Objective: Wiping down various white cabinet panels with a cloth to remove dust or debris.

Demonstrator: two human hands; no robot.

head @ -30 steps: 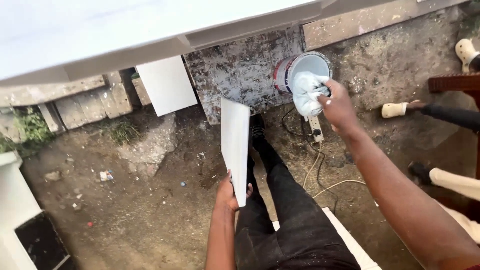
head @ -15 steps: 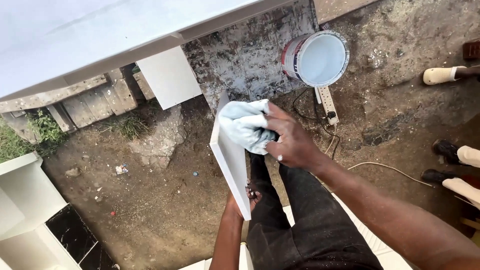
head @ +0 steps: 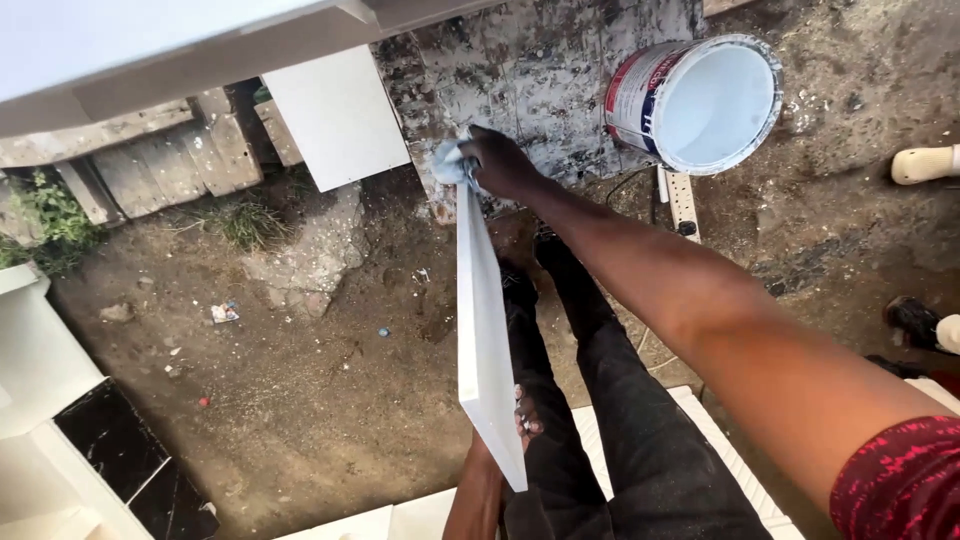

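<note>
A long white board (head: pixel 482 330) stands on edge in front of me, seen nearly edge-on. My left hand (head: pixel 520 425) grips its near end from behind; only the fingertips show. My right hand (head: pixel 505 160) presses a pale blue cloth (head: pixel 447 160) against the board's far end. An open paint can (head: pixel 700 100) with pale paint inside lies tilted on the dirt beyond, to the right. My legs in dark trousers stretch out under the board.
A white square panel (head: pixel 335 115) leans at the back. A white power strip (head: pixel 682 200) lies by the can. White furniture with a black panel (head: pixel 110 450) sits at bottom left. Another person's feet (head: pixel 925 165) show at the right edge.
My right hand took the cloth from the paint can to the board and has slid it up to the board's far end. The board now appears nearly edge-on.
</note>
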